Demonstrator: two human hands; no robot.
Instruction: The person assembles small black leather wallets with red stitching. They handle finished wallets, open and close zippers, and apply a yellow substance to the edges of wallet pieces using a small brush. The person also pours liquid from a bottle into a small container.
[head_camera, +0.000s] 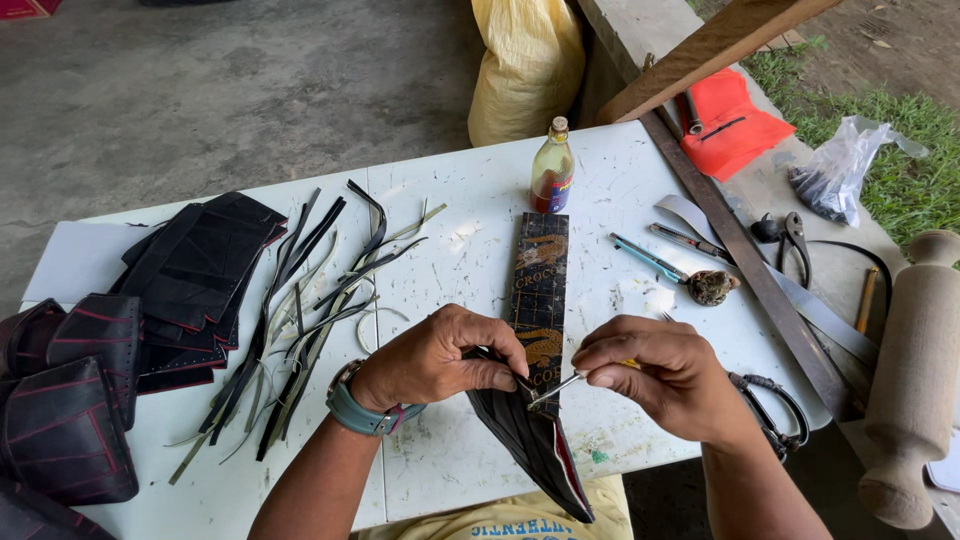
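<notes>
Head view: a black leather piece (530, 435) hangs off the white table's (470, 250) near edge, long axis running away from the person. The left hand (440, 358) pinches its top edge; the right hand (665, 375), just beside, grips a slim metal tool (557, 388) pointing left into the leather

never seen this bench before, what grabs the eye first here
At the near edge, the left hand pinches a black leather piece while the right hand works a thin metal tool into it. Black strips fan across the white table to the left; a small glass bottle stands at the far edge.
</notes>
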